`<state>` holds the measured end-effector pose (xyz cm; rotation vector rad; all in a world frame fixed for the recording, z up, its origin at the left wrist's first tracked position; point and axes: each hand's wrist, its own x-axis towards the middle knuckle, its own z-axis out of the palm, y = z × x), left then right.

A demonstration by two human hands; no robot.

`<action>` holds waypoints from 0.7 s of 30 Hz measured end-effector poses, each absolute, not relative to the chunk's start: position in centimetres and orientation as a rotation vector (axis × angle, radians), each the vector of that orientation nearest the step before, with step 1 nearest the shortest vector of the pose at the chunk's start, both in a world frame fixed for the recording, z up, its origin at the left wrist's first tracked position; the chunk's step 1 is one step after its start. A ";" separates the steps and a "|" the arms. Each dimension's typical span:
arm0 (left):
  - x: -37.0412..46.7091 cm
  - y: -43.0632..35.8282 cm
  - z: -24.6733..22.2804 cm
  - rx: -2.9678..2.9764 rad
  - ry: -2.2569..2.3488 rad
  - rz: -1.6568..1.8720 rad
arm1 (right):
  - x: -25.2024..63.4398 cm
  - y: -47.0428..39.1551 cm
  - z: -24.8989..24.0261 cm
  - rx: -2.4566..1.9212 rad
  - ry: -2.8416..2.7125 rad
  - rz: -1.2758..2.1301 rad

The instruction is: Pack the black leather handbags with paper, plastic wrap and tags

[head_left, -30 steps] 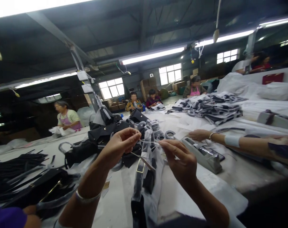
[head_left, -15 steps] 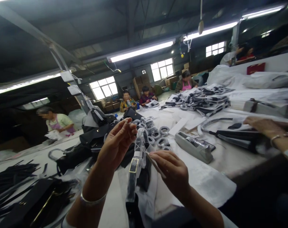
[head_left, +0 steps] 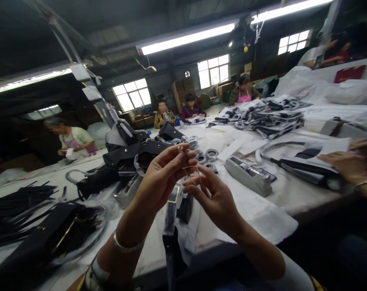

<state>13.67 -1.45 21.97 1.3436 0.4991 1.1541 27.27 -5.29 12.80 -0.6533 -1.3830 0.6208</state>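
In the middle of the head view, my left hand [head_left: 165, 178] is raised above the table, its thumb and fingertips pinched on a thin pale cord [head_left: 186, 161]. The cord hangs in a small loop and runs toward my right hand [head_left: 215, 196], whose bent fingers close on its other part. What else lies in the right palm is hidden. Below both hands a wrapped black strap with a gold-coloured buckle frame [head_left: 174, 194] leads down to a black bag part [head_left: 174, 250] at the table's front edge.
Black bags [head_left: 125, 151] are heaped left of centre, with an open black bag [head_left: 47, 238] and loose black straps [head_left: 20, 206] nearer. A grey tape dispenser [head_left: 248, 176] stands to the right. Beyond it a co-worker's hand [head_left: 342, 163] rests by wrapped parts. Other people sit farther back.
My right hand has come up to my left, and the thin cord now shows between them. The flat pale piece that was in my right hand is no longer clearly visible. The view has shifted.
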 end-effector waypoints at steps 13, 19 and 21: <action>5.3 -1.8 11.2 1.307 0.937 1.191 | 28.9 -5.7 6.0 -0.967 -1.075 1.329; 3.7 -0.7 7.5 1.371 1.130 1.131 | 28.2 -5.1 5.3 -1.219 -1.307 1.220; 4.3 -0.4 7.1 1.428 1.050 0.937 | 27.4 -4.7 5.4 -1.229 -1.354 1.196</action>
